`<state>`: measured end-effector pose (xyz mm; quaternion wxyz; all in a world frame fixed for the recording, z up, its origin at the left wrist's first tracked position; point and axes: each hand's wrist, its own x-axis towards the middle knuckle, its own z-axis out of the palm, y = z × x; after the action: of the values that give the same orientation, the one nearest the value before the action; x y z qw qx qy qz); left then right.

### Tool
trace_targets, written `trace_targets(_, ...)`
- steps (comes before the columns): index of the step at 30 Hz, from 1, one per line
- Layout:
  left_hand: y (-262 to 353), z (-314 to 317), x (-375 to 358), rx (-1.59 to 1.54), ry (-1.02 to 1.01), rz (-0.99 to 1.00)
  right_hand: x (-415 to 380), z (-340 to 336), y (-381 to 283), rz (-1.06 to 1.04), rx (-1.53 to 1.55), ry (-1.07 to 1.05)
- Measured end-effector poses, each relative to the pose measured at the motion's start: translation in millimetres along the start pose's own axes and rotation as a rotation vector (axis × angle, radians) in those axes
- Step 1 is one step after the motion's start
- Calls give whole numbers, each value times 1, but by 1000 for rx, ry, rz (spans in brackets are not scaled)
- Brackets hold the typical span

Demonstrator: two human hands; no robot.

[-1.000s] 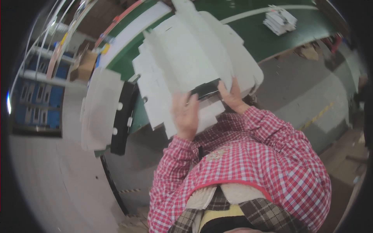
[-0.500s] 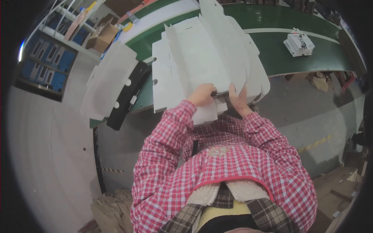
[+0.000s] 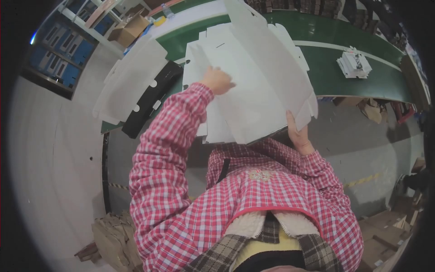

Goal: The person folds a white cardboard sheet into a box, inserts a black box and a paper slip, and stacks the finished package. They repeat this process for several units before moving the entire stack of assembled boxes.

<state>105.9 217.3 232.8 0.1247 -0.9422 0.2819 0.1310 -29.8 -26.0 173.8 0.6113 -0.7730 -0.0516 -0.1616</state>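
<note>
A partly folded white cardboard box (image 3: 251,102) lies in front of me, its long side panel (image 3: 269,54) raised on the right. My left hand (image 3: 218,81) is over the box's left side, fingers loosely bent and a little blurred, with nothing visible in them. At the front right corner, my right hand (image 3: 299,135) grips the box's edge; one finger lies up along the panel and the others are partly hidden. The box's near edge overhangs the table's front, close to my body.
Left of the box lie a white cardboard sheet (image 3: 131,81) and a black box (image 3: 152,102). The green table (image 3: 319,68) carries a small white stack (image 3: 353,65) at right. An open brown carton (image 3: 129,29) stands at the back left.
My left hand has left the box's front edge and moved up and left. My right hand has shifted down and right along the box, whose near edge has come closer to me.
</note>
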Motion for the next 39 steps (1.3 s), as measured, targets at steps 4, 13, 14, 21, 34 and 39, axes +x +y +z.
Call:
trace_targets(4, -34, 62, 3, -56, -279, 36, 2, 12, 4, -38, -58, -114)
trace_targets(13, -74, 37, -76, -1118, 502, -188, 42, -93, -1, 555, 131, 42)
trace_targets(14, -91, 32, -88, -1205, 808, -286, 52, -117, 10, 529, 194, 76)
trace_targets(21, -89, 66, -150, -1697, 649, -908, 200, -58, -17, -193, -133, -163)
trace_targets(34, -60, 70, -155, -1299, 494, -180, 48, 5, -20, -15, -355, -548)
trace_targets(39, -2, -31, -44, -1089, -44, -209, 46, -71, -52, 96, -421, -416)
